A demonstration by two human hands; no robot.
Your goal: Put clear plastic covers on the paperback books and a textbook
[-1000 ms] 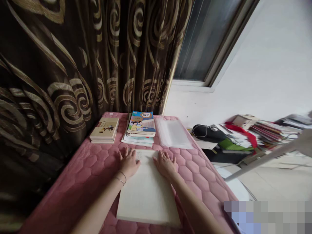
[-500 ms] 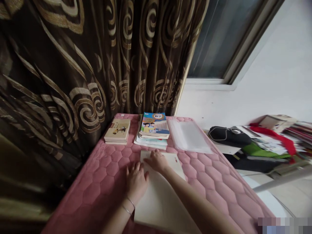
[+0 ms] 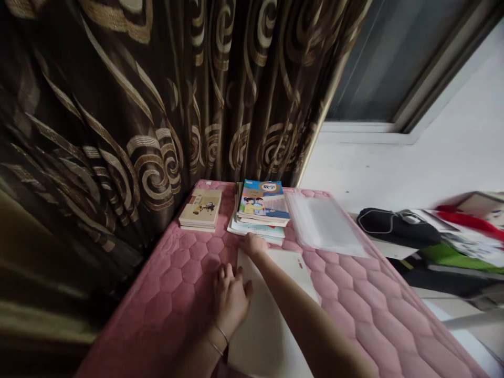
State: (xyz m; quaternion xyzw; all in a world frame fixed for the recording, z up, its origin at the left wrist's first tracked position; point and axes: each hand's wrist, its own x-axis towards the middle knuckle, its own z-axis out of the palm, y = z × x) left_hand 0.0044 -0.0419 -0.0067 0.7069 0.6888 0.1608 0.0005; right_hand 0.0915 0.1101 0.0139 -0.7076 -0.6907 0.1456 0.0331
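A large cream-coloured paper item (image 3: 262, 325), perhaps an opened book or a sheet, lies flat before me with a small red mark near its upper right corner. My left hand (image 3: 232, 299), a thin bracelet at its wrist, rests across the item's left edge with fingers spread. Reaching across, my right hand (image 3: 252, 245) touches the item's upper left corner. Its fingers look stretched leftward, though partly hidden behind the hand. Just beyond it sits a pile of books with a blue illustrated textbook (image 3: 263, 202) on top.
Everything lies on a pink quilted surface (image 3: 350, 294). A small stack of tan books (image 3: 200, 210) is at the far left, and clear plastic sheets (image 3: 326, 223) lie at the far right. A patterned curtain (image 3: 157, 105) hangs behind. Clutter with a black case (image 3: 394, 226) lies past the right edge.
My right hand has moved up and left to the paper item's upper corner. My left hand stays by the left edge. The whole view has shifted slightly.
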